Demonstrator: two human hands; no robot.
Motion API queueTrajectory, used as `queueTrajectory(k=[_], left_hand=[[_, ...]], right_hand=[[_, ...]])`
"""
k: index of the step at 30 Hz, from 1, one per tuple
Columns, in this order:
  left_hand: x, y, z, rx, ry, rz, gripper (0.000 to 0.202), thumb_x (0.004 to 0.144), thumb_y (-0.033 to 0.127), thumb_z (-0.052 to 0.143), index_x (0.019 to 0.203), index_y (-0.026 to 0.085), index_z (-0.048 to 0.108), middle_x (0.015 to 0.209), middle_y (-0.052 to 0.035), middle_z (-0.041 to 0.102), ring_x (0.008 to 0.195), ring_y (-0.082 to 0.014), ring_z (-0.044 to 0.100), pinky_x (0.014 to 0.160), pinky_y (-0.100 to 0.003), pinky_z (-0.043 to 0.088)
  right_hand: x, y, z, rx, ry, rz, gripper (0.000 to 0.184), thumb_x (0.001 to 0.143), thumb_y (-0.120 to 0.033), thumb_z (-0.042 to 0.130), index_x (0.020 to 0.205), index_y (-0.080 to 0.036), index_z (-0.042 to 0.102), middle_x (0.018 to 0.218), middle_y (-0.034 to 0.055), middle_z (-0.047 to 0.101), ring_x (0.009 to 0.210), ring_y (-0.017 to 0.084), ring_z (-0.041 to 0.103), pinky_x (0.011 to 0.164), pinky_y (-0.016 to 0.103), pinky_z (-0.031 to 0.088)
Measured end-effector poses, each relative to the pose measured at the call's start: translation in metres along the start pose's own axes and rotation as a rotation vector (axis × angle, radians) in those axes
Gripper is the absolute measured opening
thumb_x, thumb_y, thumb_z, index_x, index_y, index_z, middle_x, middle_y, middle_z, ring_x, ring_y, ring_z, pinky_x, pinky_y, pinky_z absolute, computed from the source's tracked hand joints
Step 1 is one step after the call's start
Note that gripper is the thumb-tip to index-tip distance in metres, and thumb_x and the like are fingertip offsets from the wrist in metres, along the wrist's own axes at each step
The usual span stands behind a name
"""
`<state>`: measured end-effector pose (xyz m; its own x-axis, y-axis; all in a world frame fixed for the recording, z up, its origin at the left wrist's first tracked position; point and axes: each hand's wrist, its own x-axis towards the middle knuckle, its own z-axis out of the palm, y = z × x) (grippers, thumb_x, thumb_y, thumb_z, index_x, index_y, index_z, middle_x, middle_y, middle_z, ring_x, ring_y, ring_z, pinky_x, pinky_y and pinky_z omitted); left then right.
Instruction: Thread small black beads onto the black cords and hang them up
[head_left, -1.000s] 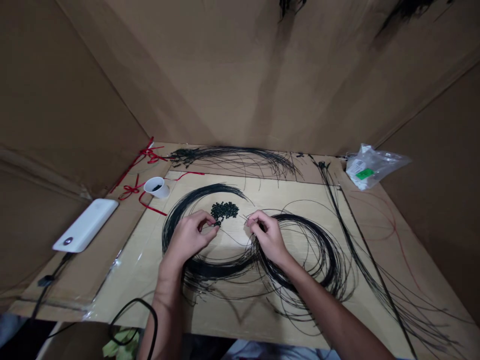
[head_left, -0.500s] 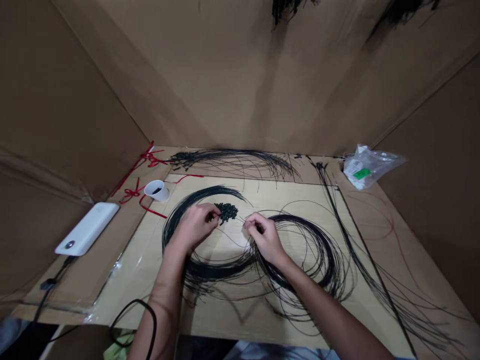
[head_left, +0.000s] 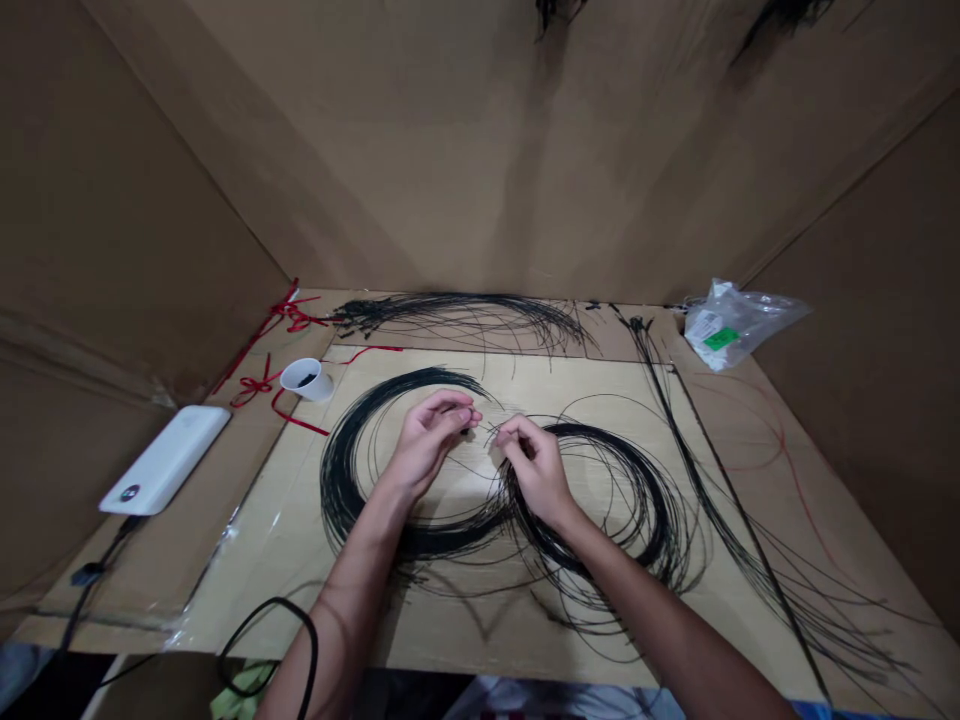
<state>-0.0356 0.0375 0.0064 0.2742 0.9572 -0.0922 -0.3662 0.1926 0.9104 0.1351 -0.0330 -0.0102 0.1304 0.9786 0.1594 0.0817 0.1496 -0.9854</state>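
left hand [head_left: 429,443]: fingertips clenched on a small dark bead [head_left: 467,428] | right hand [head_left: 531,468]: pinching thin black wire [head_left: 491,431] | step: wire end and bead held just apart

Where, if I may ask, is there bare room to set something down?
Bare board shows between the power bank and the left wire coil, below the white cup. Cardboard with faint red lines lies right of the long strands, below the plastic bag. Coils crowd the left hand and right hand.
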Motion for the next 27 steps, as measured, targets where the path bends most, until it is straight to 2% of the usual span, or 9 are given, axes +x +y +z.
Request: queueTrajectory(k=[3, 9, 15, 27], left_hand=[[-0.0052, -0.0059, 0.0045, -0.060, -0.008, -0.072, 0.030, 0.071, 0.029, 0.098, 0.094, 0.018, 0.082, 0.085, -0.0048, 0.078, 0.082, -0.0152, 0.075, 0.077, -0.022, 0.059], [-0.0066, -0.0080, 0.0097, -0.041, -0.008, -0.048, 0.031, 0.072, 0.032, 0.099, 0.095, 0.018, 0.084, 0.089, -0.0053, 0.078, 0.084, -0.0153, 0.075, 0.083, -0.024, 0.060], [-0.0061, -0.0101, 0.0087, -0.092, 0.001, -0.075, 0.035, 0.066, 0.028, 0.102, 0.093, 0.017, 0.082, 0.088, -0.0040, 0.078, 0.081, -0.0133, 0.075, 0.082, -0.023, 0.060], [-0.0069, -0.0111, 0.0111, -0.163, -0.011, -0.110, 0.032, 0.064, 0.023, 0.102, 0.088, 0.017, 0.080, 0.089, -0.0022, 0.077, 0.081, -0.0128, 0.076, 0.081, -0.021, 0.061]], right_hand=[[-0.0012, -0.0027, 0.0000, -0.016, 0.036, -0.007, 0.021, 0.099, -0.032, 0.060, 0.080, -0.021, 0.061, 0.070, -0.0019, 0.056, 0.064, 0.016, 0.047, 0.064, 0.030, 0.035], [-0.0030, -0.0065, -0.0009, -0.031, 0.074, -0.027, 0.021, 0.100, -0.032, 0.059, 0.081, -0.022, 0.060, 0.069, -0.0025, 0.055, 0.064, 0.016, 0.046, 0.063, 0.030, 0.035], [-0.0019, -0.0098, -0.0010, -0.084, 0.147, -0.069, 0.021, 0.101, -0.031, 0.059, 0.083, -0.021, 0.060, 0.069, -0.0031, 0.053, 0.063, 0.015, 0.045, 0.063, 0.029, 0.036], [-0.0042, -0.0105, -0.0014, -0.170, 0.151, -0.108, 0.020, 0.102, -0.027, 0.059, 0.083, -0.022, 0.060, 0.070, -0.0031, 0.051, 0.064, 0.015, 0.046, 0.064, 0.030, 0.037]])
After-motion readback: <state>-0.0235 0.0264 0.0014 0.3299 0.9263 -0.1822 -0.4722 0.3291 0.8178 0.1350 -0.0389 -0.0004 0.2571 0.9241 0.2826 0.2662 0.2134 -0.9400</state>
